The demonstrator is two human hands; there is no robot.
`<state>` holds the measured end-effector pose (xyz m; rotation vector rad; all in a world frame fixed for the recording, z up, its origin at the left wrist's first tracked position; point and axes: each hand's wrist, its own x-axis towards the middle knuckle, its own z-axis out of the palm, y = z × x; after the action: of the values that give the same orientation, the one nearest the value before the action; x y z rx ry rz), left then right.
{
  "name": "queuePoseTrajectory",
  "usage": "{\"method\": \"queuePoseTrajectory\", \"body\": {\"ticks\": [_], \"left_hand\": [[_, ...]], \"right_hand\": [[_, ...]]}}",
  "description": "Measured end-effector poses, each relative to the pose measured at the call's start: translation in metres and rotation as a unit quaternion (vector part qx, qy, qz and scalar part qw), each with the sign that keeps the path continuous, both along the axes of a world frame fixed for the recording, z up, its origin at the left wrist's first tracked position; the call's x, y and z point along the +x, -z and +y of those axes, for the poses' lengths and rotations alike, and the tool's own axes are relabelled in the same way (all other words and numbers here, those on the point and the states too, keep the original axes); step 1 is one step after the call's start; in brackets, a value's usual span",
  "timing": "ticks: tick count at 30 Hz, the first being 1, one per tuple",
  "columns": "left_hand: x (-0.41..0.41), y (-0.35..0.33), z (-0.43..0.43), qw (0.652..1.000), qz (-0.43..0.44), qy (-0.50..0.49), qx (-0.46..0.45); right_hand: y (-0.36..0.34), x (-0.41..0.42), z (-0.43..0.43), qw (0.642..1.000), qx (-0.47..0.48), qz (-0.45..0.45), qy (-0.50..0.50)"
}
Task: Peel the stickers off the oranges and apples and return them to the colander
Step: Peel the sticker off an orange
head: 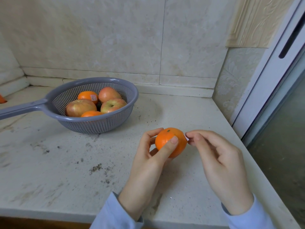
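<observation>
My left hand point(148, 164) holds a small orange point(179, 142) above the counter, thumb across its front. At the orange's right side, my right hand point(219, 162) pinches a small pale sticker point(187, 138) between thumb and forefinger. The grey plastic colander point(133, 100) with a long handle point(21, 109) stands to the back left. It holds three apples point(79, 107) and two oranges; the rear orange point(86, 95) carries a sticker point(93, 97).
The pale stone counter point(57, 162) has dark specks and stains. Tiled walls close the back and right corner. A window frame point(270, 76) runs down the right side. An orange thing point(2, 100) peeks in at the far left edge.
</observation>
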<state>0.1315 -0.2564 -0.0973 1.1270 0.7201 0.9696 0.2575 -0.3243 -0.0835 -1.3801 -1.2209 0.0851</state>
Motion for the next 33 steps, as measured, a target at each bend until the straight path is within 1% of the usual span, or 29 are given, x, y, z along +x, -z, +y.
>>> {"method": "queuePoseTrajectory", "body": {"ticks": [1, 5, 9, 11, 13, 17, 21, 33], "left_hand": [[0.000, -0.001, -0.001, 1.000, 0.005, -0.008, 0.012], [0.001, -0.006, -0.005, 0.996, 0.035, -0.035, 0.070], [0.002, -0.009, -0.008, 0.993, 0.045, -0.047, 0.100], [0.002, -0.009, -0.009, 0.992, 0.048, -0.048, 0.104], [0.002, -0.009, -0.008, 0.992, 0.050, -0.048, 0.105], [0.002, -0.005, -0.007, 0.993, 0.044, -0.041, 0.101], [0.002, -0.004, -0.005, 0.994, 0.041, -0.040, 0.095], [0.001, -0.005, -0.005, 0.997, 0.039, -0.022, 0.063]], "right_hand": [[-0.002, -0.001, 0.000, 1.000, 0.000, -0.013, 0.006], [-0.004, -0.006, 0.005, 0.991, 0.024, -0.118, 0.062], [-0.001, -0.004, 0.009, 0.981, 0.039, -0.160, 0.106], [0.000, -0.004, 0.010, 0.978, 0.038, -0.167, 0.117], [0.000, -0.004, 0.011, 0.982, 0.033, -0.146, 0.119], [0.001, -0.002, 0.010, 0.992, 0.011, -0.065, 0.105], [0.000, -0.002, 0.009, 0.996, -0.012, -0.016, 0.091], [-0.009, -0.002, 0.003, 0.993, -0.057, 0.087, 0.061]]}}
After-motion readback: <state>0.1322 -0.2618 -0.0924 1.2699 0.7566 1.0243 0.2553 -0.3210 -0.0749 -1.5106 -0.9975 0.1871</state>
